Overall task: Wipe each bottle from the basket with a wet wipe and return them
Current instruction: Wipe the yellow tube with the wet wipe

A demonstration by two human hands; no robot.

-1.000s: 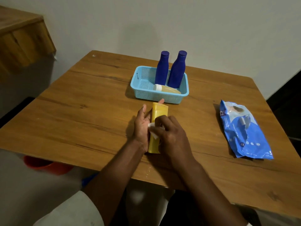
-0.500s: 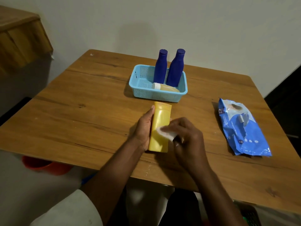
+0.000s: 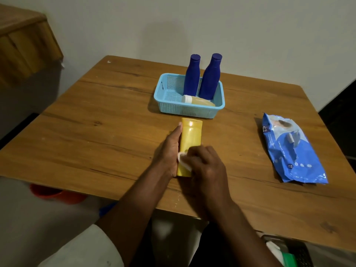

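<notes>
Yellow plastic bottle (image 3: 189,145) is laid flat on the wooden bench (image 3: 107,135), just in front of the blue basket (image 3: 169,105), so it's out of the basket and mid-wipe as far as can be judged.

Only the head view is given. Biggest risk from here: the bottle could be rolled or skidded sideways, since it's only braced along one side by the left hand (image 3: 170,149). If the rubbing is pushed away from that hand, nothing is stopping it on the far side. A wet surface would probably make it slippery too. When it gets put back, the two dark blue bottles (image 3: 200,78) standing upright in the basket could be knocked over, and a small pale bottle (image 3: 198,101) is lying in front of them, so room is tight.

Left fingers (image 3: 178,132) are kept fairly straight, pressed against the bottle's left edge, not wrapped round it. Right hand (image 3: 206,166) is curled over the bottle's near end, with a white wet wipe (image 3: 183,160) bunched under its fingers and held against the plastic. The wipes pack (image 3: 292,151) is lying well to the right of the basket.
</notes>
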